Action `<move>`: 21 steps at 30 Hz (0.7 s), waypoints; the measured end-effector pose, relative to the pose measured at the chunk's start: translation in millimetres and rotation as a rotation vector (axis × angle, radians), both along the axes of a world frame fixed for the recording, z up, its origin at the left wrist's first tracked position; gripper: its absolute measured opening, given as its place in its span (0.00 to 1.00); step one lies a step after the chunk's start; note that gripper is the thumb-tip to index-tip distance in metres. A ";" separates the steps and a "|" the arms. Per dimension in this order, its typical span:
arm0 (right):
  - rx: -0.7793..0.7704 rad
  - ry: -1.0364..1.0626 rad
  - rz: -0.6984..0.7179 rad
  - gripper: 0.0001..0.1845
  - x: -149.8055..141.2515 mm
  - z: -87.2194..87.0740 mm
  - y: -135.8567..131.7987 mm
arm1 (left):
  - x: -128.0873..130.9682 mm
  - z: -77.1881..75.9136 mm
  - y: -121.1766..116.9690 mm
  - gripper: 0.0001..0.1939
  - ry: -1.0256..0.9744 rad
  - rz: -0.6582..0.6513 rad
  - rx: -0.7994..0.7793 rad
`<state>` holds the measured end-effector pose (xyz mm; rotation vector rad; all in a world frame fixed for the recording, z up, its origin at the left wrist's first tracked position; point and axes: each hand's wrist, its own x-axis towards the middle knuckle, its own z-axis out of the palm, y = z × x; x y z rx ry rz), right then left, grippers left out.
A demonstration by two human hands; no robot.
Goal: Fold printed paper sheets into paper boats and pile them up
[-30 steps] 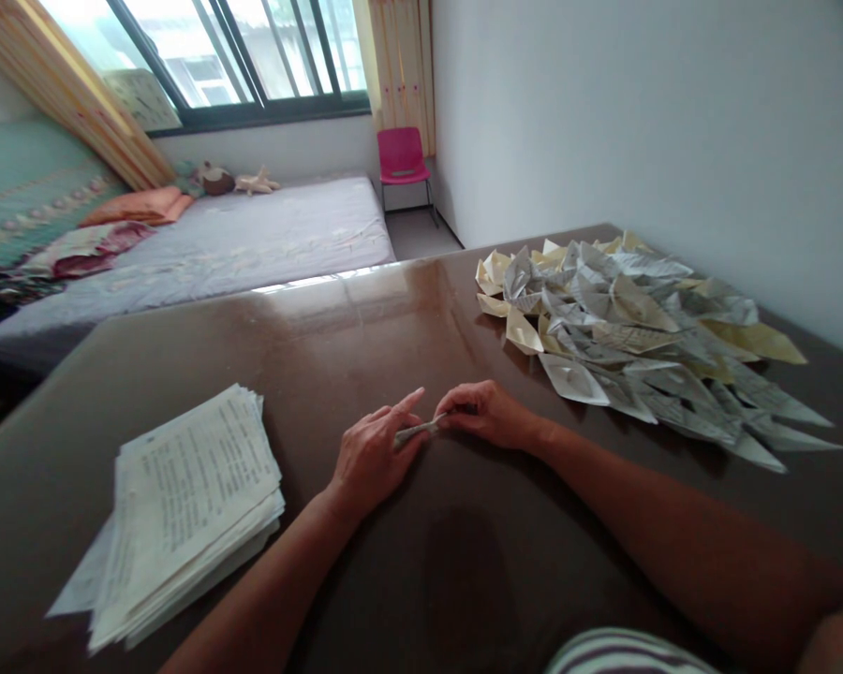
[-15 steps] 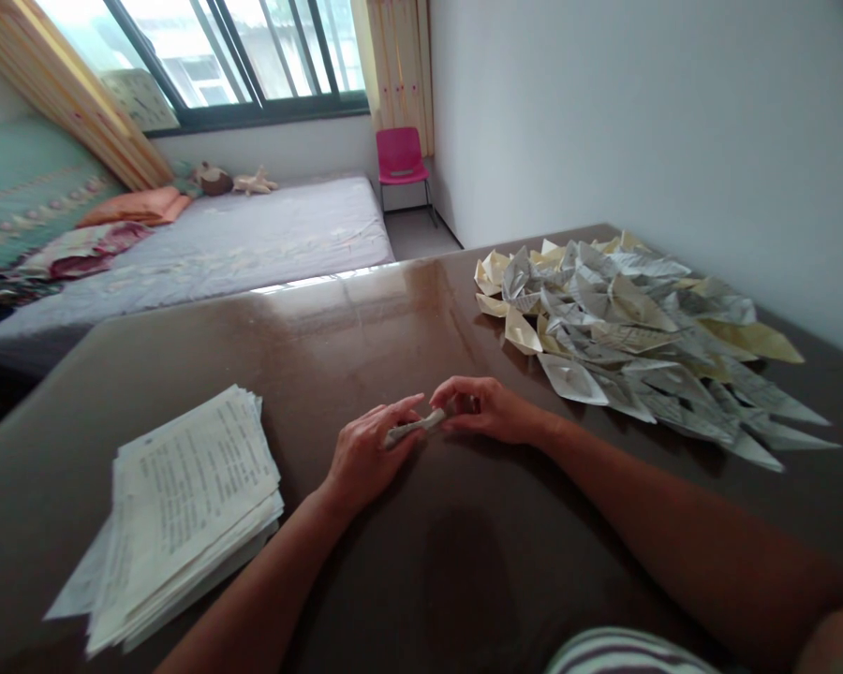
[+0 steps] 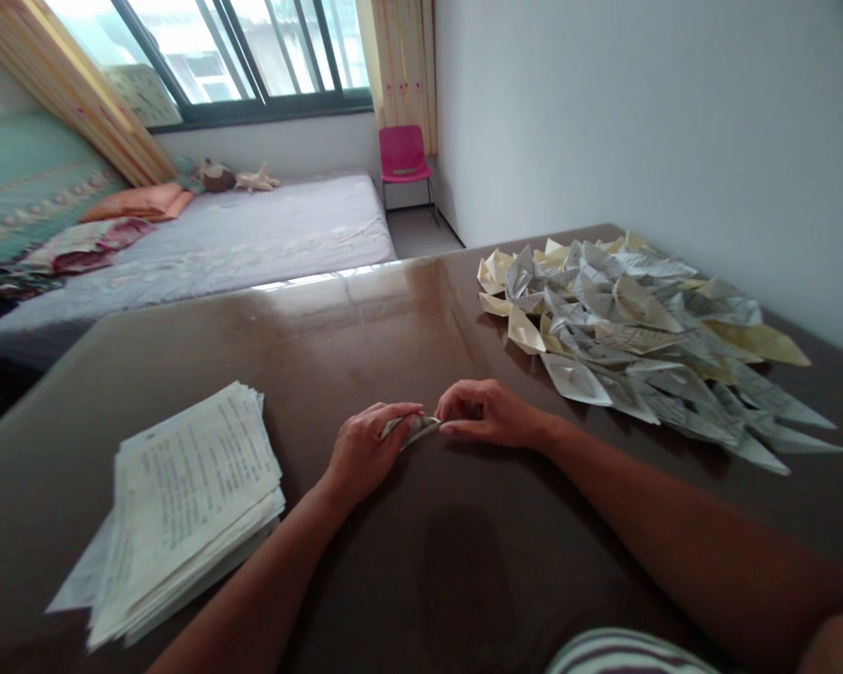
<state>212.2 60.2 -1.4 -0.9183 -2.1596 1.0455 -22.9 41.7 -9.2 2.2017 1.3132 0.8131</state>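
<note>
Between my two hands is a small piece of folded paper (image 3: 413,431), low over the brown table (image 3: 337,346). My left hand (image 3: 369,445) grips its left part, fingers on top and thumb along the near side. At the other end, my right hand (image 3: 474,410) pinches the paper's tip between thumb and fingers. Part of the paper is hidden under the left fingers, so its full shape does not show. To the right lies a large cluster of folded paper boats (image 3: 632,328), white and yellowish.
A stack of printed sheets (image 3: 197,487) lies on the table's left side. Beyond the table are a bed (image 3: 309,225) and a pink chair (image 3: 404,154) below the window. A white wall (image 3: 604,122) runs along the right.
The folded paper has turned between my fingers and now shows a wider, flatter face. My right fingers have closed in on its right tip. The view has shifted slightly.
</note>
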 end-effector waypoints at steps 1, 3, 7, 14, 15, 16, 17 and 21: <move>-0.038 0.012 -0.037 0.10 -0.7 -0.3 0.1 | 0.1 0.1 -0.1 0.12 0.003 -0.012 0.010; -0.072 0.049 -0.130 0.11 -2.4 -1.5 1.1 | 0.7 0.6 -0.8 0.11 0.013 -0.046 0.044; 0.022 0.022 -0.144 0.12 -3.1 -3.5 4.4 | 1.8 2.8 -2.7 0.11 0.017 -0.136 0.138; 0.037 -0.059 0.103 0.14 1.6 0.7 5.5 | 0.9 3.7 -2.9 0.12 0.026 -0.203 0.236; 0.032 -0.055 0.108 0.14 1.7 1.2 5.4 | 0.9 3.3 -3.1 0.12 0.029 -0.208 0.243; 0.028 -0.058 0.114 0.14 1.5 1.5 5.1 | 1.0 2.9 -3.3 0.12 0.034 -0.212 0.247; 0.029 -0.069 0.115 0.13 1.2 1.4 4.6 | 1.3 2.5 -3.7 0.12 0.039 -0.214 0.250; 0.111 -0.154 0.057 0.10 -2.8 -2.0 0.4 | 3.7 2.3 -6.2 0.12 0.056 -0.184 0.225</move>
